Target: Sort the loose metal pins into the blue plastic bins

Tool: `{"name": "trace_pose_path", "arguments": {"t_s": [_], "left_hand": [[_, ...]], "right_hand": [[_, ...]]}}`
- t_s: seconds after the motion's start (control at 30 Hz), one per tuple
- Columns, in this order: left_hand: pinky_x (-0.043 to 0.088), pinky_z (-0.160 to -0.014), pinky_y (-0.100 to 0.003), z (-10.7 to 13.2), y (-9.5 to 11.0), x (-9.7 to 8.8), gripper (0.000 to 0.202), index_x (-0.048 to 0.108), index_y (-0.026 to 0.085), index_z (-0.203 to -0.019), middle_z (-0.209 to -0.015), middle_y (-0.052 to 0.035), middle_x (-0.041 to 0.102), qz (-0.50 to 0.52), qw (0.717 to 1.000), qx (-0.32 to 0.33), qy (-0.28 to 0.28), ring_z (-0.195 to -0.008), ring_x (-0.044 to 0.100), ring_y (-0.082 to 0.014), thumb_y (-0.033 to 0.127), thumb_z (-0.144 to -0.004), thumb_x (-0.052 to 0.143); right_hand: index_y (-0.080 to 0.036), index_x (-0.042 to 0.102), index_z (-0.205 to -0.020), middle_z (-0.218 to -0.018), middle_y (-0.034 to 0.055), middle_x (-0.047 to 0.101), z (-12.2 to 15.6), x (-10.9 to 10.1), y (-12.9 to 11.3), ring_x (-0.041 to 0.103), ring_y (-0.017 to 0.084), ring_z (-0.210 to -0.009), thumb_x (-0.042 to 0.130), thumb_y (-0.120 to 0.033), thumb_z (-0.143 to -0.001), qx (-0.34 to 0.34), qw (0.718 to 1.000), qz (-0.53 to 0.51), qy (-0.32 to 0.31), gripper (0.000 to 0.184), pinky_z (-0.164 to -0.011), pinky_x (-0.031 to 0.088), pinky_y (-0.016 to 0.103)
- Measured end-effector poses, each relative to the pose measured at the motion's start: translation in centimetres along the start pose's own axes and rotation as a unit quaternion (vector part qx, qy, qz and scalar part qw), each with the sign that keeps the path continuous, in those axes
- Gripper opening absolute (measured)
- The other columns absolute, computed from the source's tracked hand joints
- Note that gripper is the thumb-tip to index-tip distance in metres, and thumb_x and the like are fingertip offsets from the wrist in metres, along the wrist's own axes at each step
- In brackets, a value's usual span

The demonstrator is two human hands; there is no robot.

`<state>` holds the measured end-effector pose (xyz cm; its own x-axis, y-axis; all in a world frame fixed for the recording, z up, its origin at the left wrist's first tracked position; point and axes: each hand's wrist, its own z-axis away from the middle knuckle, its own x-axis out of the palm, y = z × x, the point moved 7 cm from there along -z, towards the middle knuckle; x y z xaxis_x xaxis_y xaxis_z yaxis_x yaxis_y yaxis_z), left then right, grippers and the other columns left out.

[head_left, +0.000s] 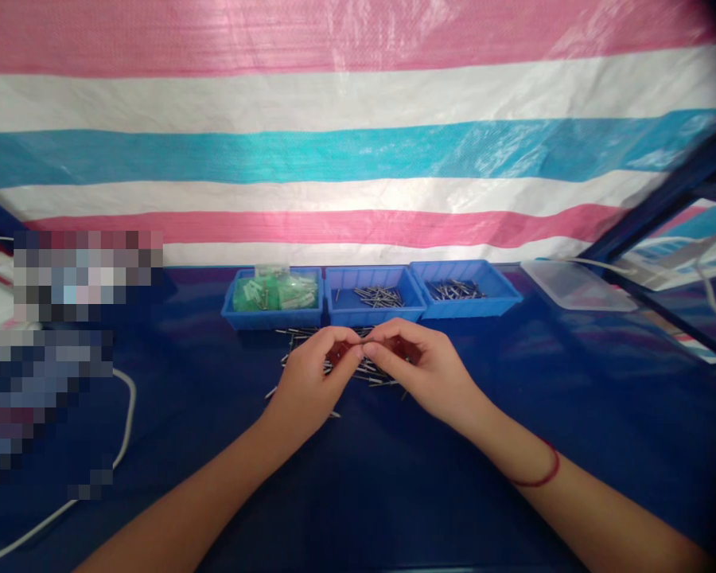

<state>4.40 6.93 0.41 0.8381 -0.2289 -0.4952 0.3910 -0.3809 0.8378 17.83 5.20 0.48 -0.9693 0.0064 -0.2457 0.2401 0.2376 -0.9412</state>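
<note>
My left hand (312,376) and my right hand (428,370) meet fingertip to fingertip above the middle of the table. Thumb and forefinger of each are pinched together around something small and thin, too hidden to name. Beneath and behind them lies a loose pile of thin metal pins (375,372), rivet-like or nail-like, partly covered by my hands. Just beyond, a blue bin (375,311) holds similar pins. The blue bin on the right (479,306) holds more of them. In the left blue bin (274,319) are green and clear plastic bags with small parts.
A dark blue tabletop (358,493) spreads under everything. Behind it hangs a striped plastic sheet (334,159). A translucent plastic lid (576,285) lies at the right rear. At left, a white cable (132,398) curves past a blurred-out area. Dark frame bars (662,187) stand at right.
</note>
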Motion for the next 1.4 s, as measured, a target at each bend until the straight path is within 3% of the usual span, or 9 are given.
{"name": "trace_pose_path", "arguments": {"t_s": [0.17, 0.47, 0.87, 0.97, 1.03, 1.1, 1.23, 1.3, 1.4], "left_hand": [[0.048, -0.074, -0.025, 0.0, -0.3, 0.1, 0.016, 0.062, 0.018, -0.096, -0.090, -0.0019, 0.067, 0.008, 1.000, -0.005, -0.001, -0.079, 0.062, -0.0145, 0.030, -0.087, 0.057], [0.044, -0.065, -0.024, -0.1, 0.8, 0.2, 0.014, 0.066, 0.017, -0.088, -0.081, -0.0025, 0.064, -0.044, 0.998, 0.041, -0.029, -0.073, 0.058, -0.0141, 0.028, -0.086, 0.058], [0.042, -0.063, -0.021, -0.2, 0.8, -0.9, 0.010, 0.062, 0.018, -0.083, -0.080, 0.0003, 0.061, -0.068, 0.996, 0.064, 0.012, -0.071, 0.056, -0.0112, 0.027, -0.085, 0.059], [0.043, -0.063, -0.022, -0.3, 0.7, -0.9, 0.012, 0.062, 0.018, -0.090, -0.081, 0.0003, 0.063, -0.055, 0.998, 0.044, 0.008, -0.072, 0.057, -0.0116, 0.029, -0.086, 0.058], [0.043, -0.063, -0.022, -0.2, 0.6, -0.8, 0.019, 0.060, 0.018, -0.101, -0.083, 0.0003, 0.064, -0.047, 0.998, 0.030, 0.003, -0.072, 0.058, -0.0120, 0.030, -0.086, 0.058], [0.044, -0.063, -0.023, -0.2, 0.6, -0.8, 0.025, 0.058, 0.019, -0.108, -0.083, 0.0003, 0.064, -0.052, 0.998, 0.025, -0.003, -0.072, 0.059, -0.0125, 0.031, -0.086, 0.057], [0.045, -0.068, -0.025, -0.1, 0.6, -0.5, 0.026, 0.057, 0.019, -0.111, -0.087, -0.0009, 0.065, -0.089, 0.995, 0.035, -0.023, -0.077, 0.060, -0.0140, 0.030, -0.088, 0.054], [0.045, -0.074, -0.027, 0.0, 0.8, -0.4, 0.024, 0.059, 0.019, -0.110, -0.091, -0.0025, 0.066, -0.128, 0.989, 0.059, -0.039, -0.083, 0.060, -0.0158, 0.027, -0.089, 0.051], [0.042, -0.082, -0.033, 0.2, 1.1, 0.2, 0.018, 0.063, 0.019, -0.100, -0.097, -0.0045, 0.065, -0.208, 0.969, 0.111, -0.077, -0.092, 0.056, -0.0195, 0.022, -0.088, 0.050]], "right_hand": [[-0.017, 0.063, -0.082, -0.077, 0.0036, 0.062, 0.1, -0.1, -0.4, 0.054, 0.014, -0.066, 0.062, -0.032, -0.082, -0.017, 0.999, 0.026, 0.005, 0.016, -0.059, 0.041, 0.028], [-0.017, 0.064, -0.086, -0.080, 0.0046, 0.063, 0.3, 0.0, -1.2, 0.053, 0.014, -0.066, 0.057, -0.026, -0.085, -0.053, 0.997, 0.058, -0.011, 0.012, -0.056, 0.040, 0.027], [-0.017, 0.066, -0.083, -0.078, 0.0029, 0.062, -0.1, -0.2, -1.5, 0.052, 0.012, -0.065, 0.053, -0.024, -0.087, -0.076, 0.986, 0.131, -0.075, 0.014, -0.058, 0.039, 0.026], [-0.017, 0.065, -0.080, -0.075, 0.0021, 0.061, -0.3, -0.1, -1.2, 0.051, 0.012, -0.067, 0.052, -0.027, -0.088, -0.053, 0.989, 0.107, -0.083, 0.018, -0.060, 0.039, 0.026], [-0.017, 0.064, -0.078, -0.069, 0.0007, 0.058, -0.7, -0.7, -0.3, 0.049, 0.012, -0.062, 0.052, -0.031, -0.088, -0.012, 0.997, 0.058, -0.048, 0.021, -0.057, 0.038, 0.025], [-0.016, 0.063, -0.078, -0.064, -0.0011, 0.053, -1.1, -2.3, 0.8, 0.046, 0.010, -0.056, 0.053, -0.035, -0.087, 0.029, 0.999, 0.003, 0.032, 0.023, -0.052, 0.036, 0.024], [-0.016, 0.065, -0.085, -0.061, -0.0034, 0.047, -1.6, -6.5, 2.8, 0.040, 0.007, -0.048, 0.058, -0.039, -0.083, 0.076, 0.967, -0.108, 0.216, 0.024, -0.043, 0.029, 0.022], [-0.016, 0.065, -0.090, -0.061, -0.0040, 0.046, -1.8, -7.9, 3.7, 0.035, 0.005, -0.044, 0.060, -0.042, -0.080, 0.108, 0.947, -0.162, 0.256, 0.028, -0.039, 0.024, 0.021], [-0.016, 0.064, -0.094, -0.061, -0.0045, 0.044, -2.0, -8.8, 4.4, 0.029, 0.004, -0.041, 0.061, -0.044, -0.077, 0.157, 0.928, -0.215, 0.260, 0.033, -0.035, 0.019, 0.020]]}}
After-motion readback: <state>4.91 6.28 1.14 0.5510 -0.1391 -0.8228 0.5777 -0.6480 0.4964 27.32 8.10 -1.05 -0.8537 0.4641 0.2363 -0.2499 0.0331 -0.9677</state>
